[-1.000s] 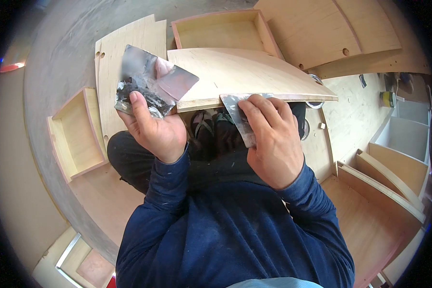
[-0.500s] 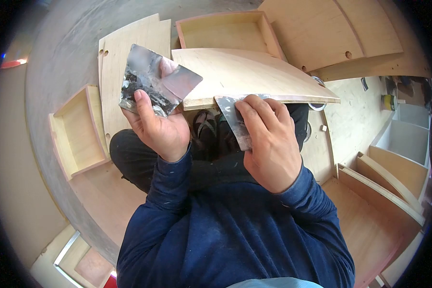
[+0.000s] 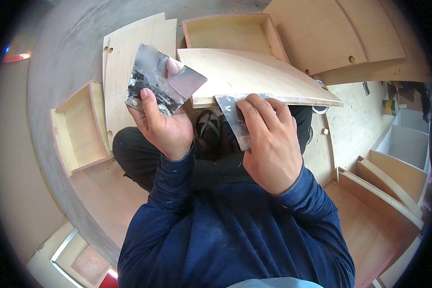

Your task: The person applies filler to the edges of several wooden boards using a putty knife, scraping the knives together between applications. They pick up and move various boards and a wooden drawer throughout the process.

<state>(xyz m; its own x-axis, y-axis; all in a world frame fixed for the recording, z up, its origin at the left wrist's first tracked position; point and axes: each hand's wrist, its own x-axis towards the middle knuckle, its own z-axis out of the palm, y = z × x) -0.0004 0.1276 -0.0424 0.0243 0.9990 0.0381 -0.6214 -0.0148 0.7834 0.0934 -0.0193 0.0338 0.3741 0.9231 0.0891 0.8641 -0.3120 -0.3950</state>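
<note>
My left hand [image 3: 165, 132] grips a flat metal putty plate [image 3: 151, 72], thumb on top and fingers beneath. Pinkish putty and dark and white smears cover part of its shiny face. In my right hand [image 3: 274, 144] is a thin metal putty scraper [image 3: 231, 113], fingers pressed across its face. The scraper's upper edge lies against the near edge of a pale wooden board [image 3: 254, 74], close to its left corner. The board lies in front of me, above my bent legs. My right fingers hide part of the scraper.
A wooden drawer [image 3: 228, 31] stands behind the board, another drawer [image 3: 81, 129] at the left. Flat panels [image 3: 139, 53] lie left of the board. Larger panels [image 3: 321, 33] rise at the back right. A tin [image 3: 390, 106] and open wooden boxes [image 3: 369, 216] stand at right.
The view has shifted slightly, so the surroundings sit a little further right. Against the board's edge, the right-hand scraper is slightly further left. Both hands keep their grips.
</note>
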